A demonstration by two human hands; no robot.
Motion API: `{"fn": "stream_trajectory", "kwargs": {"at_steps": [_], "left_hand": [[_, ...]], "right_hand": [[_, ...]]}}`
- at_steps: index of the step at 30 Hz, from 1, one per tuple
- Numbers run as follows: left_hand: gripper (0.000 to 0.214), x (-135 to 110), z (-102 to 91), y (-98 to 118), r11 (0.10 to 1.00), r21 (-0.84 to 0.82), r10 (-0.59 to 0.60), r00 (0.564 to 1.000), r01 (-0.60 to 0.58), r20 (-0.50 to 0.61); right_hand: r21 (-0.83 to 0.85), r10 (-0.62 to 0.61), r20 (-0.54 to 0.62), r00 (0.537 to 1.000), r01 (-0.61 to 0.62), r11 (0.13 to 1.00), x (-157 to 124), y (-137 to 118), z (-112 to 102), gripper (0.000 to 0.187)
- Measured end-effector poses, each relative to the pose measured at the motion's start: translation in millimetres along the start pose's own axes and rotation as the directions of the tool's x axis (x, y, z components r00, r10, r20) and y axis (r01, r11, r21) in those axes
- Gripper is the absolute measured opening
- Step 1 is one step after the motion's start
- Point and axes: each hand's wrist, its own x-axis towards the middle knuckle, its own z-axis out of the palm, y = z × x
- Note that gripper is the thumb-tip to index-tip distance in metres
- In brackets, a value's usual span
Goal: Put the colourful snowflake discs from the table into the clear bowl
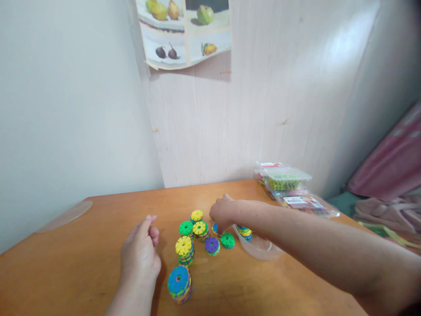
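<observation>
Reaching in from four o'clock, your right hand (222,215) is hanging knuckles-up over the discs (199,228) at the middle of the table (98,272). Its fingertips are pointing down behind the hand, just over a blue disc (215,228) at its six o'clock. They are hiding there, so whether they are apart or pinching that disc cannot be told.

Your left hand (141,252) is resting at the cluster's eight o'clock, fingers curling loosely in to the thumb, with nothing showing inside. The discs are sitting in short stacks between your hands. One stack (179,284) at six o'clock is standing apart from the rest. The pieces in each are too small to count.

A clear tub (259,251) is lying at the cluster's three o'clock, partly covered by your right arm (312,245), with a few discs inside. Boxes (286,180) at one o'clock are blurring together. A clear lid (66,214) at ten o'clock is lying faint and hard to make out.
</observation>
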Motion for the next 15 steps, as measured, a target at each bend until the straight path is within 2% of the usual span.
{"fn": "stream_trajectory", "kwargs": {"at_steps": [6,9,12,15], "left_hand": [[0.030,0,-0.9,0,1.000,0.012,0.001,1.000,-0.001,0.007],[0.030,0,-0.4,-1,1.000,0.027,-0.001,1.000,0.000,0.009],[0.029,-1,0.6,1,0.999,0.038,0.002,1.000,-0.003,0.016],[0.028,-3,2.0,4,0.999,0.047,-0.007,1.000,0.006,0.013]], "right_hand": [[0.036,-0.011,0.012,1.000,0.010,0.999,6,-3,2,0.045],[0.041,-0.023,-0.019,1.000,0.024,0.999,1,-1,-3,0.047],[0.059,-0.015,-0.121,0.992,0.023,0.998,-15,7,-10,0.047],[0.079,-0.004,-0.268,0.964,0.026,0.997,-43,22,-15,0.044]]}}
